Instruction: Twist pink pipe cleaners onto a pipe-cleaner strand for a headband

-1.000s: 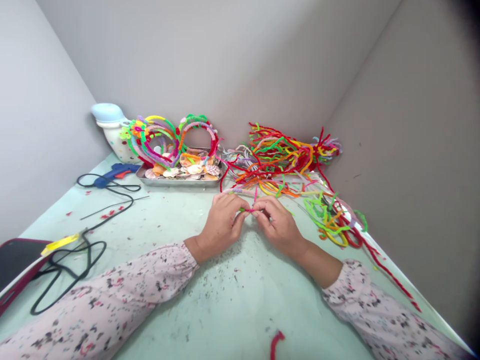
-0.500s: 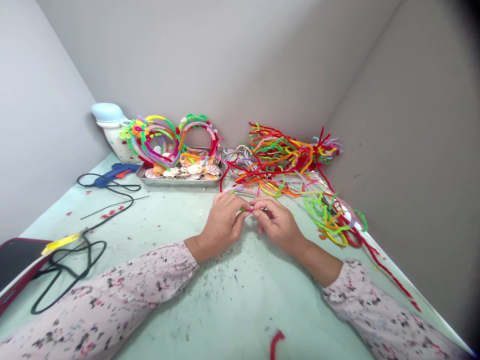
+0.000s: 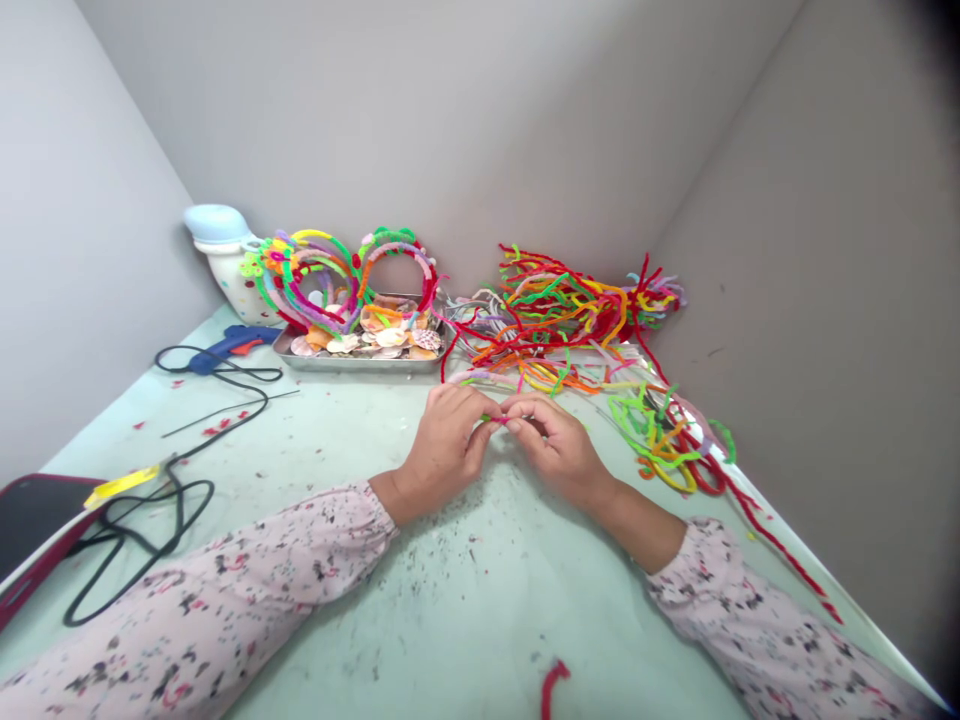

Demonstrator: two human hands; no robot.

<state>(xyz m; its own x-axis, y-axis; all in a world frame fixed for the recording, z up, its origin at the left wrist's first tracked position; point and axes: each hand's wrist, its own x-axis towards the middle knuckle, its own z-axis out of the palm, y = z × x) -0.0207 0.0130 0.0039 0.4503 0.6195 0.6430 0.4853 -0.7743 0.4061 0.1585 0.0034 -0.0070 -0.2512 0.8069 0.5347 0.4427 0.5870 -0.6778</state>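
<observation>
Over the middle of the table, my left hand and my right hand meet, fingertips nearly touching. Both pinch a small pink pipe cleaner piece between thumb and fingers. A bit of green shows at the left fingertips; most of the piece is hidden by the fingers. Just behind the hands lies a pale lilac pipe cleaner length. A short red pipe cleaner rests at the table's near edge.
A metal tray holds shells and pipe-cleaner-wrapped headbands. Pipe cleaners heap at the back right, more loops below. Left are a blue glue gun, black cord, white bottle and dark red-edged device.
Both hands stay in nearly the same place. The right fingers have shifted slightly around the pink piece, and a little more of it shows between the fingertips.
</observation>
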